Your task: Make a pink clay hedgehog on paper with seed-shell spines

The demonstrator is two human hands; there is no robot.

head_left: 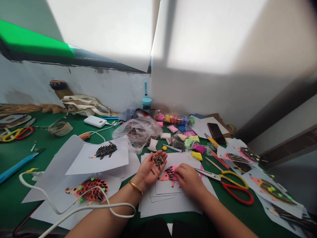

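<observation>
My left hand [150, 170] is turned palm up with a small heap of striped sunflower seeds [159, 160] in its cupped palm. Just right of it, a pink clay hedgehog [164, 176] lies on a stack of white paper [170, 208], and rows of seeds cover part of its back. My right hand [189, 180] is closed in a pinch at the hedgehog's back, its fingertips pressed together. Whatever they pinch is hidden. The hand covers much of the body; pink legs show below.
Red-and-yellow scissors [235, 185] lie right of the paper. Behind are a plastic bag of seeds [138, 132] and colourful clay packets [190, 138]. Finished hedgehog pictures [269, 188] lie right, others [89, 190] left. A white cable [119, 206] crosses near my left forearm.
</observation>
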